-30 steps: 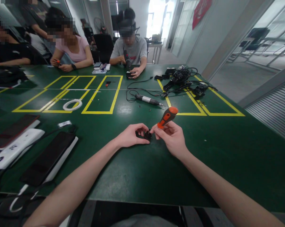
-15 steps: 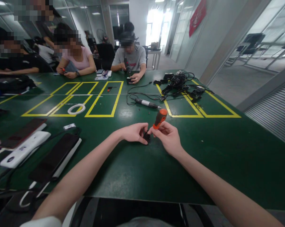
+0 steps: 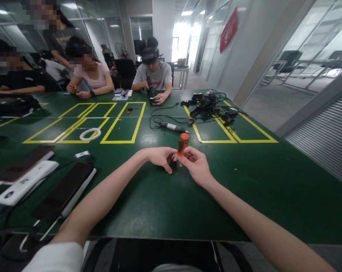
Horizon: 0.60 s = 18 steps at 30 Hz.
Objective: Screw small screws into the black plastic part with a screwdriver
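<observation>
My left hand is closed around a small black part that rests on the green table. My right hand grips an orange-handled screwdriver, held nearly upright with its tip down on the black part. Both hands meet at the middle of the table, fingertips almost touching.
A grey electric screwdriver with its cable lies beyond my hands. A tangle of black cables sits at the far right. Phones and power banks lie at the left. A white ring lies in the yellow markings. Several people sit at the far side.
The screwdriver has swung from a tilt to the right to nearly upright over the black part. My head has moved, so the scene has shifted left and down.
</observation>
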Available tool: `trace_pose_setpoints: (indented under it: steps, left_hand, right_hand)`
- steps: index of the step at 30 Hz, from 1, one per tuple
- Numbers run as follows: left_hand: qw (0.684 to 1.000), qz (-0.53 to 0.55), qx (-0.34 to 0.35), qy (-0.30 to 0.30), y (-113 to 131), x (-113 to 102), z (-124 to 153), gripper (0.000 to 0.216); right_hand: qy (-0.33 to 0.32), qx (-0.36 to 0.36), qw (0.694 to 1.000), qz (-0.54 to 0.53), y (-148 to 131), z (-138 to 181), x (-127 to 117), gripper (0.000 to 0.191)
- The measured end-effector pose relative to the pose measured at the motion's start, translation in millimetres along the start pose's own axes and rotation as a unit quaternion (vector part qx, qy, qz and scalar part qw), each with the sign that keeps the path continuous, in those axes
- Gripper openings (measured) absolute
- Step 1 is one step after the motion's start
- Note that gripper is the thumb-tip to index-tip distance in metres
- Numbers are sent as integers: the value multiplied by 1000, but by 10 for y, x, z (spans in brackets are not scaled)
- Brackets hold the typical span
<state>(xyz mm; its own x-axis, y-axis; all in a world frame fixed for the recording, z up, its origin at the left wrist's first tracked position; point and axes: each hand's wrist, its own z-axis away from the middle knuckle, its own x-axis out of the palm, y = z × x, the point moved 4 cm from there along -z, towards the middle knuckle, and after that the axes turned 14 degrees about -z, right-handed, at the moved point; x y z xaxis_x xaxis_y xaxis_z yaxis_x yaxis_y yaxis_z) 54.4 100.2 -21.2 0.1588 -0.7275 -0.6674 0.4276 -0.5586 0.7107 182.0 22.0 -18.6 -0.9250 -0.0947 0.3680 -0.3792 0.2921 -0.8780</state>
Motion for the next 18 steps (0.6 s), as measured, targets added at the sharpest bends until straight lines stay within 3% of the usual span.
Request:
trace_pose_setpoints:
  steps: [4,11,18]
  left_hand:
    - [999,19,36,-14,-10,7,0,35]
    - [998,51,25,41,-140,93,105,43]
    - [979,145,36,140,-251,228,160,47]
  right_hand:
    - [-9,-6,1000,2,3,-24,3,38]
    - [4,-11,1000,-25,54,-34,-50,43]
    - [-3,-22,1000,10,26,-57,-44,38]
